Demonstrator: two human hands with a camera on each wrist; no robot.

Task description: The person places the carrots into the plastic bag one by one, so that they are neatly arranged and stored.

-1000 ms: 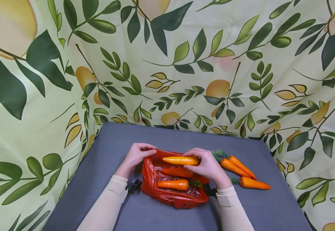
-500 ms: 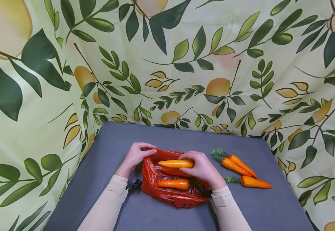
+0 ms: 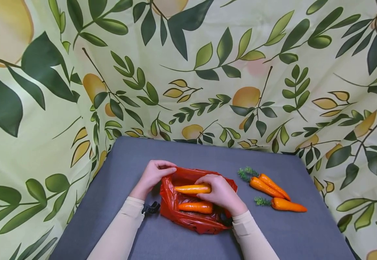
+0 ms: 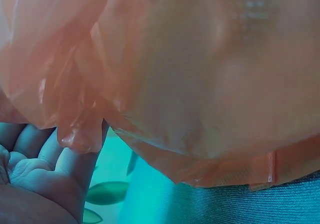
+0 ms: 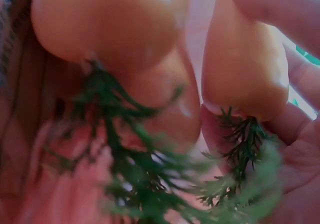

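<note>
A red plastic bag point(image 3: 195, 225) stands with its mouth open in the middle of the table. My left hand point(image 3: 152, 177) pinches its rim at the back left corner, thumb and fingers on the film; in the left wrist view the bag point(image 4: 210, 84) covers most of the picture. Inside the mouth, my right hand point(image 3: 219, 192) grips an orange carrot point(image 3: 189, 189) by its thick end, tip pointing left. Another carrot point(image 3: 195, 207) lies in the bag nearer to me. The right wrist view shows the gripped carrot point(image 5: 245, 69) beside two more carrot ends, with green tops hanging.
To the right of the bag, three carrots lie on the grey table point(image 3: 136, 151): a pair point(image 3: 269, 186) side by side and a single one point(image 3: 288, 205) closer to me. A leaf-patterned cloth point(image 3: 188, 72) hangs behind and at both sides.
My right hand has moved left and down into the bag with the carrot, which now overlaps the darker carrot seen below it before. The left hand keeps its hold on the rim.
</note>
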